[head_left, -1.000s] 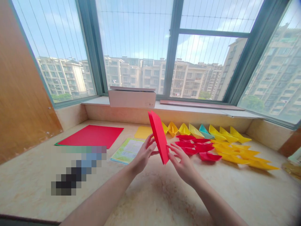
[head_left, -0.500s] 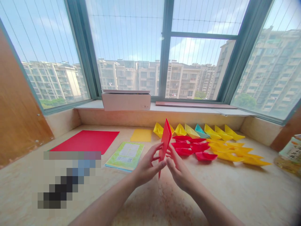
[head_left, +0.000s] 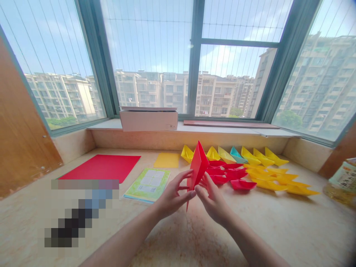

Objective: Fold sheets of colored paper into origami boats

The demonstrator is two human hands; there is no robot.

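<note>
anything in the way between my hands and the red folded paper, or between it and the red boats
Nothing visible blocks the hands: the left hand and right hand are both at the red folded paper. Towards the red boats, only the right hand's fingers seem to be in between.

No wording can be read with certainty. The clear container (head_left: 340,189) at the far right carries a pale label (head_left: 347,176) with large dark characters, seemingly Chinese, too blurred and angled to make out. The white box (head_left: 147,120) on the window sill (head_left: 108,123) bears fine print and a small square mark at its lower right, both illegible. The green-and-yellow printed packet (head_left: 161,180) shows a whitish panel and a smaller printed block, neither legible.
</note>
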